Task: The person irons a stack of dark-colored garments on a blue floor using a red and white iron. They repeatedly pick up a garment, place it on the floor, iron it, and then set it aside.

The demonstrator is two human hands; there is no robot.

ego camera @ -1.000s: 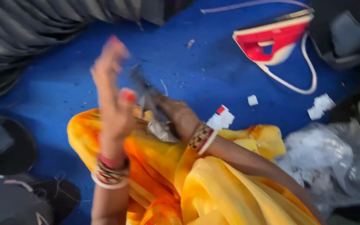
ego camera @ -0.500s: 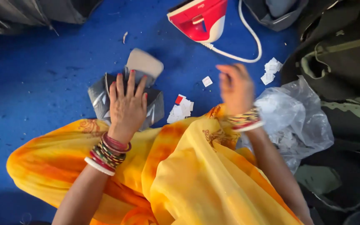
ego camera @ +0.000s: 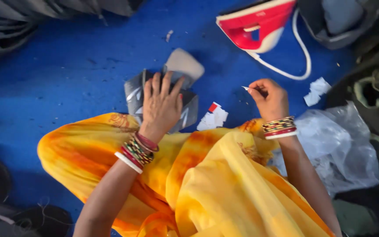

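My left hand point(ego camera: 161, 105) lies flat, fingers spread, on a folded grey garment piece in shiny plastic point(ego camera: 189, 107) on the blue mat point(ego camera: 66, 87). A beige pad-like part point(ego camera: 185, 63) sticks out behind the fingers. My right hand point(ego camera: 268, 96) hovers to the right, thumb and fingers pinched on a small white paper scrap point(ego camera: 246, 88). Both wrists wear many coloured bangles. A white and red tag point(ego camera: 213, 115) lies between the hands, near my yellow-orange cloth point(ego camera: 207, 175).
A red and white iron point(ego camera: 255, 26) with its white cord point(ego camera: 301, 57) lies at the top right. White paper bits point(ego camera: 316, 90) and a crumpled clear plastic bag point(ego camera: 334, 145) lie right. Dark garments crowd the right edge; striped grey fabric point(ego camera: 31, 17) top left.
My left hand came down from the air and now presses the grey piece flat. My right hand moved off to the right and pinched a paper scrap. The view shifted left.
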